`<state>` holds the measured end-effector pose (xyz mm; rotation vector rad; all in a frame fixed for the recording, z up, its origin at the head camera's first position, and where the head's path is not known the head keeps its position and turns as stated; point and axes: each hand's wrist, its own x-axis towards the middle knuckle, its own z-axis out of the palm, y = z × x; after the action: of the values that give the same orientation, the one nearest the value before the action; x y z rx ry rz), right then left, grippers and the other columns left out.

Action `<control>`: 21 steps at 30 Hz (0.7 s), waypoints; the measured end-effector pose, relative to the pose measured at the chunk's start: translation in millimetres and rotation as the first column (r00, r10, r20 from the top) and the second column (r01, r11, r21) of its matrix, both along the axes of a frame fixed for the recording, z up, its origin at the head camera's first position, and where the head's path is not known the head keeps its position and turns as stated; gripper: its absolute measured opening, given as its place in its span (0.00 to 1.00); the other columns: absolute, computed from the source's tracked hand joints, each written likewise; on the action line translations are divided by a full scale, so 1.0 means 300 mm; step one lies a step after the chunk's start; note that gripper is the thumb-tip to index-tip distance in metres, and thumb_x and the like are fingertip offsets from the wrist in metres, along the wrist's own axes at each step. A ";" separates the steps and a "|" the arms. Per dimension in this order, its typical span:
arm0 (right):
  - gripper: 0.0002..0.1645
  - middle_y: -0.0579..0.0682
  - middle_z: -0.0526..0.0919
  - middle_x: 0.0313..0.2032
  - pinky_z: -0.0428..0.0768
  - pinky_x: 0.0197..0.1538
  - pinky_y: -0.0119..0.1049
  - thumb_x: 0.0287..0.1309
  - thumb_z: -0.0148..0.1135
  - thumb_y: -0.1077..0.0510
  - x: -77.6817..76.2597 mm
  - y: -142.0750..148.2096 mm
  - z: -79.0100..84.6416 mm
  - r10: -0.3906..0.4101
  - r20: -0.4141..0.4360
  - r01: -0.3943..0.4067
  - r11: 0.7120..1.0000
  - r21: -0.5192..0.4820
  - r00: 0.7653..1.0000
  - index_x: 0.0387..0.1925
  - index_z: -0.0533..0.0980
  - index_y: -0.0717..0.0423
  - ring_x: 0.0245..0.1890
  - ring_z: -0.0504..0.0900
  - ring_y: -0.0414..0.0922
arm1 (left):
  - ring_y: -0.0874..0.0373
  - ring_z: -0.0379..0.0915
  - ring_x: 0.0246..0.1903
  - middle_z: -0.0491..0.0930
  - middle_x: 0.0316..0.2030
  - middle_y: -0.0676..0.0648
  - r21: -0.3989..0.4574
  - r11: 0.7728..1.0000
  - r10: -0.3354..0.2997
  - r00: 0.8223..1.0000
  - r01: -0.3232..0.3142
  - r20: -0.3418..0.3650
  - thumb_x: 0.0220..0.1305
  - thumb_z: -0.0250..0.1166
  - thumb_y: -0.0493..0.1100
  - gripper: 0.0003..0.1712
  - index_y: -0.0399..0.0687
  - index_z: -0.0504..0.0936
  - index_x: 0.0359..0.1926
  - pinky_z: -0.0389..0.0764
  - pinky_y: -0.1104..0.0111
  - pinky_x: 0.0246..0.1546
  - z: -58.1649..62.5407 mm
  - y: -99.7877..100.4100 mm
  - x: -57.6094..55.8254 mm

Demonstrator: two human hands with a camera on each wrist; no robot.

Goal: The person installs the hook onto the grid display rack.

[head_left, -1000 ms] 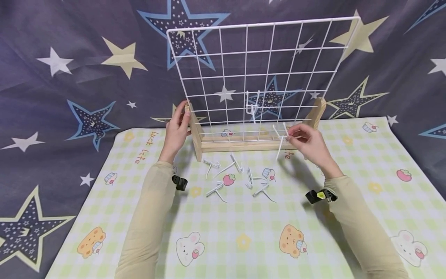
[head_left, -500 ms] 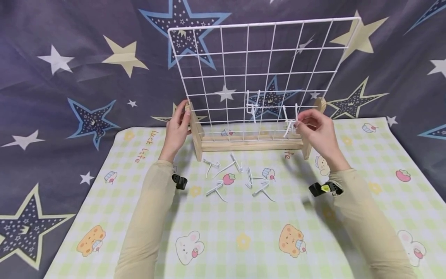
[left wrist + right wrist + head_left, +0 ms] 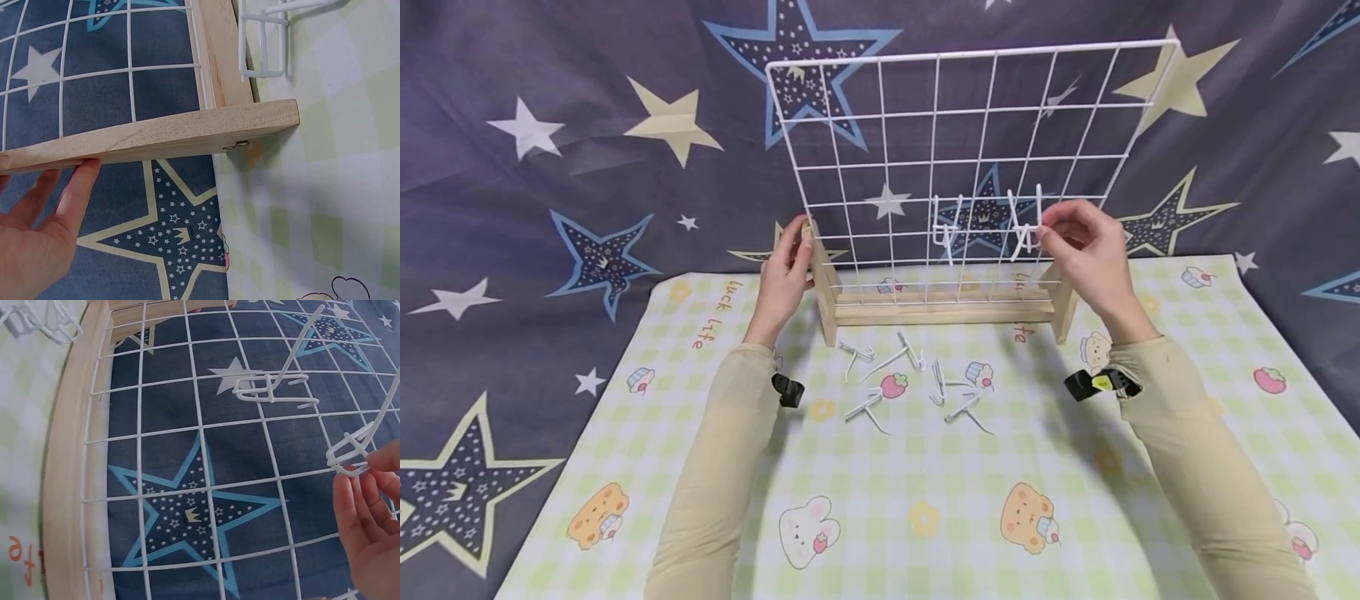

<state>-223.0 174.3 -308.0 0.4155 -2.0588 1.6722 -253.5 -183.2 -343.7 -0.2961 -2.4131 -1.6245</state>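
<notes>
A white wire grid [image 3: 932, 117] stands upright in a wooden base [image 3: 940, 313] with side posts. My left hand [image 3: 781, 283] holds the left wooden post [image 3: 824, 287] near its top; in the left wrist view its fingers [image 3: 79, 190] lie against the post's outer face. My right hand [image 3: 1093, 254] pinches a white wire hook [image 3: 1024, 236] between thumb and fingers, at the right part of the grid. The hook's two prongs point up by a horizontal wire; whether they are hooked over it I cannot tell. To its left, another white hook [image 3: 948, 236] hangs on the grid.
Several loose white hooks [image 3: 868, 408] lie on the checked tablecloth [image 3: 925, 467] in front of the base. A dark star-patterned cloth [image 3: 602, 333] hangs behind the grid. The right wooden post [image 3: 1063, 312] stands below my right hand.
My right hand has lifted the hook from low in front of the base, up and slightly right, to the height of the hanging hook. My left hand stays on the post.
</notes>
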 end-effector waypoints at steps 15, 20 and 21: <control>0.05 0.47 0.81 0.29 0.78 0.34 0.24 0.57 0.61 0.72 -0.108 -0.030 0.068 -0.015 -0.060 0.014 1.000 -0.025 0.998 0.35 0.79 0.65 0.30 0.81 0.41 | 0.41 0.74 0.49 0.73 0.56 0.32 0.003 1.000 0.007 1.000 -0.007 -0.002 0.77 0.46 0.43 0.27 0.46 0.59 0.73 0.83 0.50 0.43 -0.005 -0.003 -0.003; 0.05 0.47 0.81 0.31 0.77 0.34 0.26 0.58 0.60 0.71 -0.123 -0.053 0.117 -0.042 -0.086 0.039 0.999 -0.033 0.995 0.36 0.79 0.64 0.31 0.81 0.44 | 0.41 0.73 0.52 0.72 0.57 0.32 0.000 1.000 0.005 1.000 -0.005 0.002 0.77 0.46 0.44 0.27 0.46 0.58 0.73 0.83 0.51 0.44 -0.004 -0.003 -0.001; 0.05 0.47 0.81 0.31 0.78 0.34 0.26 0.58 0.60 0.71 -0.127 -0.056 0.124 -0.047 -0.088 0.044 0.998 -0.037 0.995 0.36 0.79 0.63 0.31 0.81 0.44 | 0.41 0.73 0.52 0.72 0.57 0.32 0.000 1.000 0.004 1.000 -0.004 0.001 0.77 0.46 0.44 0.27 0.46 0.58 0.73 0.83 0.51 0.44 -0.004 -0.002 -0.001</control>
<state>-260.9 157.4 -270.7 0.4206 -1.9578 1.6304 -253.7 -183.9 -345.0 -0.2904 -2.4124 -1.6233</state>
